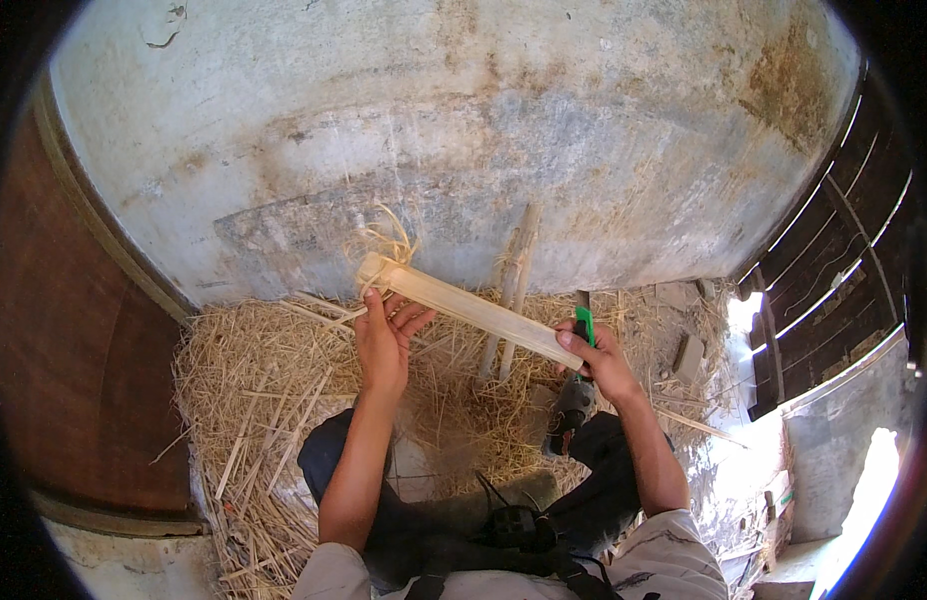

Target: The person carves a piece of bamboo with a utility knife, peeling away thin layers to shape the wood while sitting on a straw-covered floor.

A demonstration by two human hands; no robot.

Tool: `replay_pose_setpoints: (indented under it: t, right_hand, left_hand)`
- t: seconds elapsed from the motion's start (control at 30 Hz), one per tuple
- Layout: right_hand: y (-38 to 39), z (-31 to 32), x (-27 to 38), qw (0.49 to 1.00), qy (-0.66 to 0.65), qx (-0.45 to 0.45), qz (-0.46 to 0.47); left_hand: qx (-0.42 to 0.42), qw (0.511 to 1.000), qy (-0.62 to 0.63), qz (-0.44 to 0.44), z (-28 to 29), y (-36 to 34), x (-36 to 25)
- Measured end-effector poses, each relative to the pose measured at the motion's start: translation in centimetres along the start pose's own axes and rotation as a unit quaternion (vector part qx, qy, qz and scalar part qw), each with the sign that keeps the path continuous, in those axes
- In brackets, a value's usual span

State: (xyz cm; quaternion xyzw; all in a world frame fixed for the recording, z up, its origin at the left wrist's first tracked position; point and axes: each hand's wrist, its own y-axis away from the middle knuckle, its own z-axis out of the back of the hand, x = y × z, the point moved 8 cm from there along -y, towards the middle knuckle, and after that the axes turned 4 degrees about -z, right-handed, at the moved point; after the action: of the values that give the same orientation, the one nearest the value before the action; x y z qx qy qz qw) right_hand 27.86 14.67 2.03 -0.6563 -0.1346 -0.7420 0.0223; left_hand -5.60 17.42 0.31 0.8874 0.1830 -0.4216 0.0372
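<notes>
A pale, straight-edged slat (pixel 474 308) slants above straw-like litter (pixel 254 350), curled shavings (pixel 394 238) at its left end. The person's left hand (pixel 386 340) touches that end, fingers spread; whether it grips is unclear. The right hand (pixel 608 362) clasps the other end, plus a green-handled knife (pixel 585 325).

a pale slat (pixel 474 314) slants down rightward beside a green-handled knife (pixel 585 325).
</notes>
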Motion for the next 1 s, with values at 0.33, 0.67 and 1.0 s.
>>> replay_pose_setpoints:
  t: [0.33,0.67,1.0]
  right_hand:
    - [0.3,2.7,1.0,0.996,-0.048,-0.072,0.02]
    - [1.1,4.4,1.9,0.989,-0.08,-0.117,0.036]
    - [1.2,4.5,3.7,0.98,0.114,-0.128,0.101]
  left_hand:
    - [-0.042,0.998,0.038,0.003,1.6,-1.2,-1.4]
    - [-0.138,0.987,-0.015,-0.079,6.3,-2.8,-4.2]
    - [-0.06,0.847,-0.314,-0.425,1.2,1.7,-11.2]
